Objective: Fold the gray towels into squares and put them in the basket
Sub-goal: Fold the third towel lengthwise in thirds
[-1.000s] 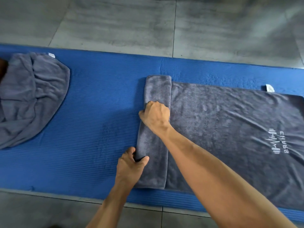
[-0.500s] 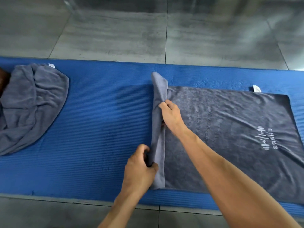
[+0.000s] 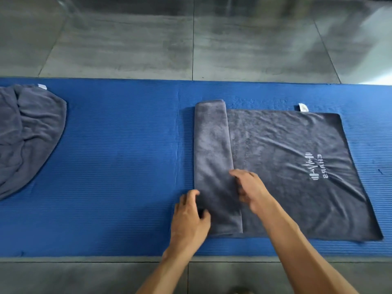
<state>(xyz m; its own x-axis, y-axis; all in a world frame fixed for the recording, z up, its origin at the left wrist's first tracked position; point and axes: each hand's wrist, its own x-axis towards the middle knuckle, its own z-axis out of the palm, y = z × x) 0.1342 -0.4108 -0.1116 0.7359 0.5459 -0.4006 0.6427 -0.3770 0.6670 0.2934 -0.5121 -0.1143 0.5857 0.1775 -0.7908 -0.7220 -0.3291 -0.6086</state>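
Head, left hand [image 3: 189,217] pinching towel [image 3: 214,158] (folded)

Landmark: folded band [image 3: 214,158] at towel's [image 3: 297,145] left edge. Left of band, bare mat [image 3: 127,155] is seen as far as crumpled towel [image 3: 27,136] at far left. Near end of band is blocked on both sides: left hand [image 3: 191,217] at its left edge, right hand [image 3: 250,189] at its right. Beyond band, only mat strip, then floor [image 3: 191,43].
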